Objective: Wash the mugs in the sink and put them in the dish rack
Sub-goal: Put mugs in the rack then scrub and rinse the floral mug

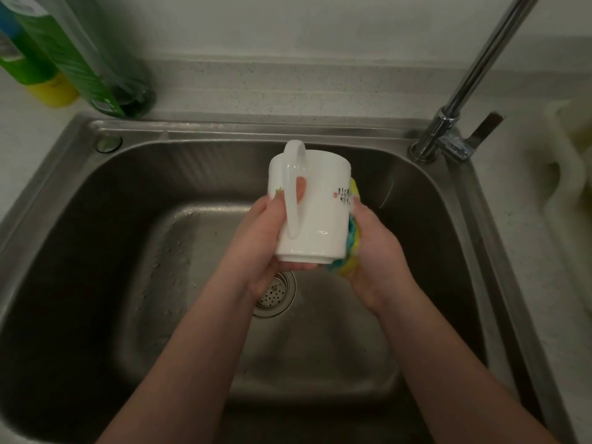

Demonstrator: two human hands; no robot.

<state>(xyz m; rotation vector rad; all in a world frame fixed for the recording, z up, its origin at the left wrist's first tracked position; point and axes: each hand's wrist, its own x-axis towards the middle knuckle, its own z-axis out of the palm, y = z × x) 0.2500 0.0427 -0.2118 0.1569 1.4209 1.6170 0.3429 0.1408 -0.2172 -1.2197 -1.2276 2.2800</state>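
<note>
Both hands are over the basin of a steel sink, with a white mug held between them. The left hand grips the mug from its left side and from below: the fingers are curled under the body, and one fingertip shows through the loop of the handle, which faces up toward the camera. The mug lies tilted, its base toward the person and its mouth pointing away; small dark print is visible on the wall nearest the right hand. The right hand is curled round a yellow and blue-green sponge and presses it against the mug's right side; the sponge touches the mug from near the rim down to the foot. Suds show on the fingers of that hand. Directly below the left hand lies the drain strainer, partly hidden by the wrist. Beyond the right hand and further to its right stands a chrome tap. Far beyond the left hand, on the counter, stand a green bottle and a green and yellow container. At the far right edge, past the right hand, a pale object is blurred and cannot be identified.
</note>
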